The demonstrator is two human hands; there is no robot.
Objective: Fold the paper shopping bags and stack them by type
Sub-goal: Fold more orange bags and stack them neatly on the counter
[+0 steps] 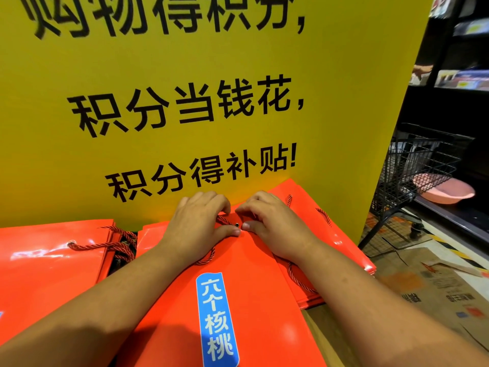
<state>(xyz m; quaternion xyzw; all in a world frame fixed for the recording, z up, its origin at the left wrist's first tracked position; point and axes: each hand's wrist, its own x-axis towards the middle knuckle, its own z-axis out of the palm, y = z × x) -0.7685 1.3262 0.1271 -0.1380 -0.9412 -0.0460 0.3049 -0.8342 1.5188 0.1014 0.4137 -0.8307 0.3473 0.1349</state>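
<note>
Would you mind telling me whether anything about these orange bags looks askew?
Yes: the top bag, held by the left hand and right hand, lies skewed across the stack beneath, whose edges jut out at right. Nothing looks torn.

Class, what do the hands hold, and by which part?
The left hand and right hand pinch the top orange bag at its upper edge, beside the eyelet.

A tall yellow sign board with black Chinese lettering fills the view. To the right, dark shelving, a black wire basket, a pink basin; flattened cardboard is spread on the floor.
</note>
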